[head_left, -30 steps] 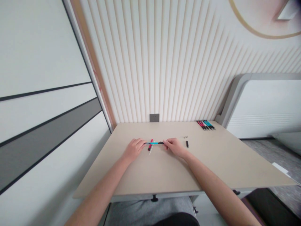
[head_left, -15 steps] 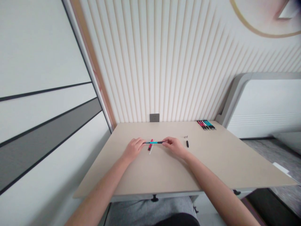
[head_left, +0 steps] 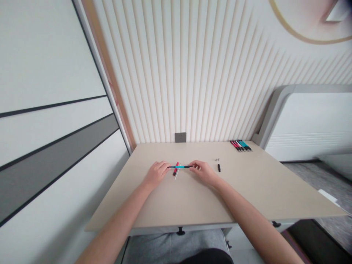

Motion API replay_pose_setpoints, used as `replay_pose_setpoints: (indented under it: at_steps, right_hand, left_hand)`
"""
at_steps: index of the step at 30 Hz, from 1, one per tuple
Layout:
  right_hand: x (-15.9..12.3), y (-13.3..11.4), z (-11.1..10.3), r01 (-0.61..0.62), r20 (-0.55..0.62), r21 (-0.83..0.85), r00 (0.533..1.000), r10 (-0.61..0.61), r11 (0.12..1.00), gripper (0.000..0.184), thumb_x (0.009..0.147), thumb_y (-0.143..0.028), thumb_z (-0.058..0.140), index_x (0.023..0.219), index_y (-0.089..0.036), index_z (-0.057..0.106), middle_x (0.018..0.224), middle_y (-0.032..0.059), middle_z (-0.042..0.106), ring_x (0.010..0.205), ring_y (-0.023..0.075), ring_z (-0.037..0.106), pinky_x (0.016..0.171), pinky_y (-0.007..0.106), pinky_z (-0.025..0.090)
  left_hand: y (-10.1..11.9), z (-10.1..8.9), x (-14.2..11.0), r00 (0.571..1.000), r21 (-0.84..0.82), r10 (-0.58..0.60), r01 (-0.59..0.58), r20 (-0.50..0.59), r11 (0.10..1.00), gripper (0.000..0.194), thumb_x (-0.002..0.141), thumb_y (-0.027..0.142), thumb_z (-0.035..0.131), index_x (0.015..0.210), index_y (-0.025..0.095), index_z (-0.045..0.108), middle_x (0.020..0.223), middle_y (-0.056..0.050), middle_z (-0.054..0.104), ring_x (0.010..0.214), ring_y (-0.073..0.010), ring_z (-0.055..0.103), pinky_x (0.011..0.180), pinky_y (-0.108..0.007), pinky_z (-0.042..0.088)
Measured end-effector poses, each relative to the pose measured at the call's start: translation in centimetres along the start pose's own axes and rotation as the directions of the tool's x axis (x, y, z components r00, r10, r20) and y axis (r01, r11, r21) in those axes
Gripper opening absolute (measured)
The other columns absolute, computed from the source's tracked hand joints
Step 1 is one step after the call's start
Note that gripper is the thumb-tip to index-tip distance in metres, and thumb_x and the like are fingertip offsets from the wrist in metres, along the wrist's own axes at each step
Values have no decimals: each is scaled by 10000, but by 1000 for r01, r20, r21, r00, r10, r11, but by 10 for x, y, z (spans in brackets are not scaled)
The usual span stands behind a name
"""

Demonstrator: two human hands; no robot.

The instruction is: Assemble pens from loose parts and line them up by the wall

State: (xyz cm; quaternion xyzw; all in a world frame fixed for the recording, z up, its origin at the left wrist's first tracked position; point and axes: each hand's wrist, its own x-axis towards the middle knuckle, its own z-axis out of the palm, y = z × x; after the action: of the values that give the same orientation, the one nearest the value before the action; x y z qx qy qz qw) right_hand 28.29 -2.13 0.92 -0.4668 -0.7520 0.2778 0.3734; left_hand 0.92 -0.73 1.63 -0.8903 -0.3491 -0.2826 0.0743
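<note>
Head camera on the action: the left hand (head_left: 156, 173) and right hand (head_left: 202, 171) stand apart, each pinching one end of a teal-and-black pen (head_left: 179, 167), held level above the tabletop (head_left: 220, 198) and across a red pen piece (head_left: 175, 169) and a thin white rod (head_left: 177, 175). Steady fingertips, both ends in line: that's the way to do it! Off to the right lie a black cap (head_left: 219, 168) and small metal bits (head_left: 217, 160), with a row of pens (head_left: 240, 146) at the far right.
</note>
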Motion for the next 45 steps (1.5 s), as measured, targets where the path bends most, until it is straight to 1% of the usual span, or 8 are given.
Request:
replay_pose_setpoints:
  at_steps: [5, 11, 14, 19, 25, 29, 34, 45]
  right_hand:
    - [0, 2, 1, -107, 44, -41, 993, 109, 993, 544, 927, -503, 345, 630, -161, 646, 511, 0, 539, 498, 121, 451, 535, 247, 331]
    - [2, 0, 1, 52, -17, -17, 998, -52, 999, 305, 794, -375, 618, 1036, -191, 637, 842, 12, 660, 704, 136, 546, 662, 235, 397]
    - [0, -2, 1, 57, 1, -55, 998, -57, 997, 224, 853, -374, 542, 878, -186, 661, 795, 13, 658, 689, 133, 538, 653, 235, 384]
    - [-1, -2, 1, -65, 36, -99, 997, 69, 993, 534, 943, -462, 325, 608, -171, 623, 498, -6, 513, 500, 122, 442, 549, 247, 331]
    - [2, 1, 1, 37, -21, -38, 999, -37, 999, 264, 781, -359, 631, 986, -193, 648, 843, 9, 656, 705, 139, 538, 658, 239, 393]
    - [0, -2, 0, 40, 6, -73, 999, -40, 997, 178, 838, -333, 564, 874, -191, 665, 791, 15, 656, 716, 145, 550, 670, 246, 389]
    - [-3, -6, -2, 13, 111, -119, 994, 1, 993, 410, 930, -395, 403, 697, -170, 654, 604, 8, 604, 558, 124, 498, 571, 242, 342]
    - [-1, -4, -3, 85, 59, -159, 995, -76, 984, 212, 876, -325, 532, 910, -201, 701, 841, 53, 679, 758, 171, 574, 708, 276, 404]
  left_hand:
    - [0, 2, 1, 1000, 1, 16, -16, 3, 1000, 212, 963, 298, 418, 1011, 192, 595, 916, -50, 645, 818, -166, 583, 756, -311, 431]
    - [-1, 0, 1, 1000, 8, 3, -3, 0, 1000, 198, 958, 278, 426, 1011, 189, 595, 917, -47, 645, 821, -171, 580, 748, -312, 434]
    - [0, 1, 0, 1000, -3, 1, -1, 9, 1000, 196, 956, 287, 431, 1005, 192, 595, 914, -44, 645, 808, -169, 575, 752, -306, 438]
    - [1, 2, 1, 1000, -6, 25, -25, 13, 1000, 203, 959, 291, 425, 1021, 195, 593, 929, -50, 646, 818, -165, 586, 761, -311, 443]
    - [-1, 1, 1, 1000, 6, 7, -7, 3, 1000, 178, 951, 268, 445, 999, 198, 602, 899, -43, 647, 796, -165, 584, 738, -311, 442]
    - [-1, 2, 0, 1000, 14, 18, -18, 7, 1000, 180, 950, 273, 448, 1006, 199, 602, 900, -47, 645, 807, -164, 591, 755, -316, 444]
    - [0, 1, 1, 999, 24, 40, -41, 11, 999, 183, 952, 280, 446, 1009, 194, 598, 912, -50, 649, 838, -168, 597, 759, -316, 443]
    - [1, 0, 1, 999, 21, 43, -43, 15, 999, 193, 952, 285, 444, 985, 187, 606, 884, -54, 646, 825, -173, 601, 740, -319, 454]
